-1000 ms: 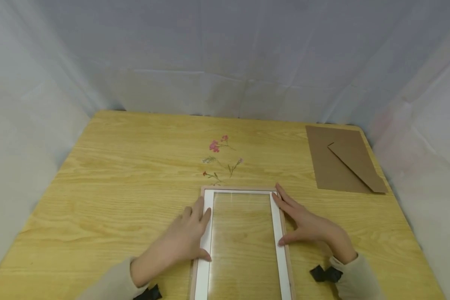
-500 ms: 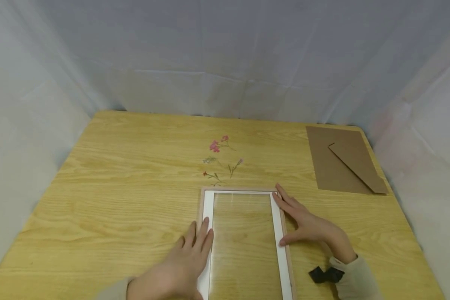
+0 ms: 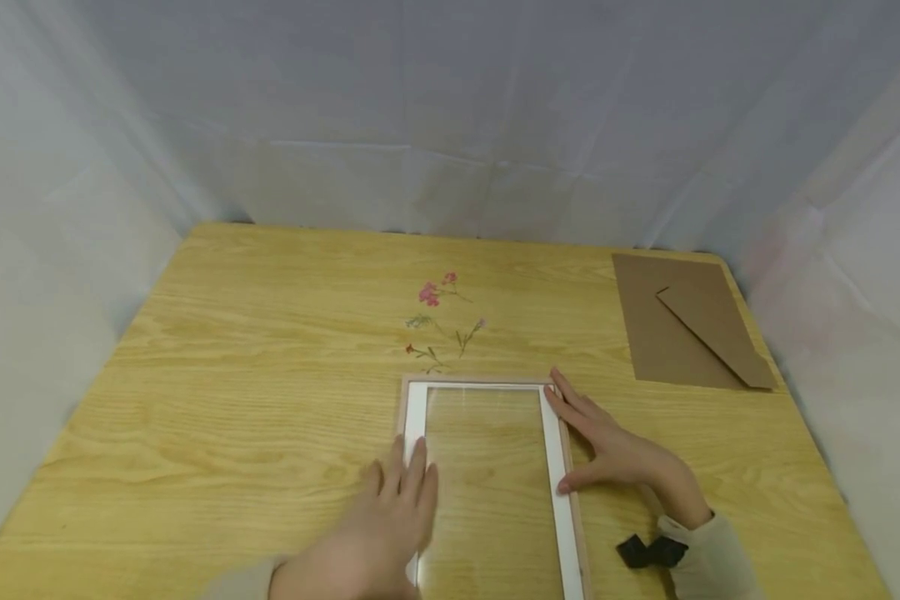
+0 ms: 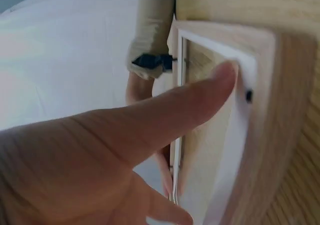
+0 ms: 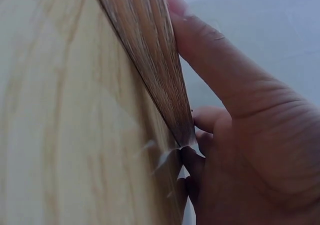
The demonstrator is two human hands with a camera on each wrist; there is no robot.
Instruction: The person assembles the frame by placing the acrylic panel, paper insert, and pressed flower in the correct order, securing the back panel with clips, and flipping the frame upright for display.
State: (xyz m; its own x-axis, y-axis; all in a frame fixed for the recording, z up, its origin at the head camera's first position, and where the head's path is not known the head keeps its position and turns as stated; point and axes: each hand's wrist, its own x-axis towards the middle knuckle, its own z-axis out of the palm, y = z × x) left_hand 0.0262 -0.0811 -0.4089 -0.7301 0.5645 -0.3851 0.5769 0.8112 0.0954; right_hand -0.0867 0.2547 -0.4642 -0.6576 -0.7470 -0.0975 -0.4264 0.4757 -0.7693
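A light wood picture frame (image 3: 480,379) lies on the table at the front middle. White strips (image 3: 562,533) run along its inner sides, and a clear pane (image 3: 487,483) fills the middle. My left hand (image 3: 378,529) rests on the left strip, fingers stretched forward over it and onto the pane's edge. Close up in the left wrist view, the thumb (image 4: 225,77) reaches over the strip near the frame's near corner. My right hand (image 3: 618,454) holds the frame's right side near the far corner, with fingertips at the corner and thumb (image 5: 200,37) on the edge.
Pressed flowers (image 3: 429,293) with thin stems lie just beyond the frame. A brown backing board (image 3: 660,350) with a stand leg (image 3: 720,333) sits at the back right of the table (image 3: 232,400). White cloth (image 3: 480,108) surrounds the table.
My left hand has slid toward me along the frame's left side, then slightly right, its fingers flattening. The right hand and the frame have stayed in place.
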